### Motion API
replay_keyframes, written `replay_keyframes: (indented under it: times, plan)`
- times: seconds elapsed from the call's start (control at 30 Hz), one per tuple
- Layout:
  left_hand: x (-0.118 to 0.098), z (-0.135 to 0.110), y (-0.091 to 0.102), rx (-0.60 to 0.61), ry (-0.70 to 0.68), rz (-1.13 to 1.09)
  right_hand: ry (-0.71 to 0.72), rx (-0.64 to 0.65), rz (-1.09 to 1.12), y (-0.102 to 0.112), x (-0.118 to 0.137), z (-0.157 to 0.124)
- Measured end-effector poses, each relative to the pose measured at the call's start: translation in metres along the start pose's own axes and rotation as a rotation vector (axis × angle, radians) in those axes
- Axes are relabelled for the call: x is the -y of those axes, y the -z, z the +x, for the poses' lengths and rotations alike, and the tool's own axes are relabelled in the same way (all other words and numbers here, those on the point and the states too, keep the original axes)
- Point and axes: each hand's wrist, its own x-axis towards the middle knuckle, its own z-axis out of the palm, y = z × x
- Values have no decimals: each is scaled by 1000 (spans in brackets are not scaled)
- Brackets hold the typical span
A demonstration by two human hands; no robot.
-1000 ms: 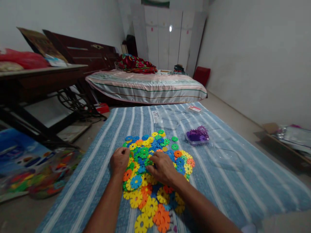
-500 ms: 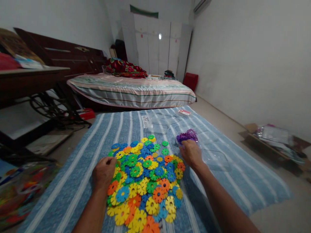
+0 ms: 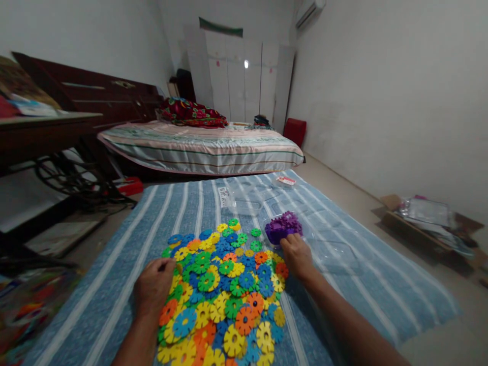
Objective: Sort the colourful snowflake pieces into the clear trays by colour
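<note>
A loose pile of flower-shaped plastic discs (image 3: 221,284) in yellow, green, blue and orange lies on the striped cloth. My left hand (image 3: 154,284) rests at the pile's left edge, its fingers curled together; what they pinch, if anything, is hidden. Beyond the pile's far right corner stands a small container of purple pieces (image 3: 284,224), toothed along the top. Closed fingers of my right hand (image 3: 298,254) grip its near right edge, and they hide part of it.
Clear plastic packaging (image 3: 335,254) lies right of the purple pieces, with another clear lid (image 3: 244,198) farther back. A red-and-white label (image 3: 285,180) sits near the far edge of the blue striped cloth (image 3: 125,239). A bed (image 3: 206,152) stands beyond.
The purple pieces have come slightly nearer and to the left, with more of them showing. My right hand has shifted toward their near side. My left hand stays by the pile.
</note>
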Motion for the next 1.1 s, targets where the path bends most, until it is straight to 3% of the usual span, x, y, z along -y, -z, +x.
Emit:
replay_keyframes:
  times: [0.23,0.47,0.57,0.7,0.8,0.93,1.1]
  plan:
    - [1,0,1,27,-5,21,18,-34,-18,12,7,9]
    - [-1,-1,-1,9,8,7,43,-29,19,8,5,4]
    - [0,-1,-1,20,-11,15,62,-142,90,4,-1,3]
    - [-2,-2,2,61,-1,40,54,-394,341,-2,-9,-11]
    - [-6,-2,3,74,29,46,-138,-448,716,-5,-8,-27]
    - [-9,-2,4,97,51,58,-589,-215,1284,-10,-3,-32]
    - [-10,-2,4,97,57,60,-948,-115,1698,-9,2,-10]
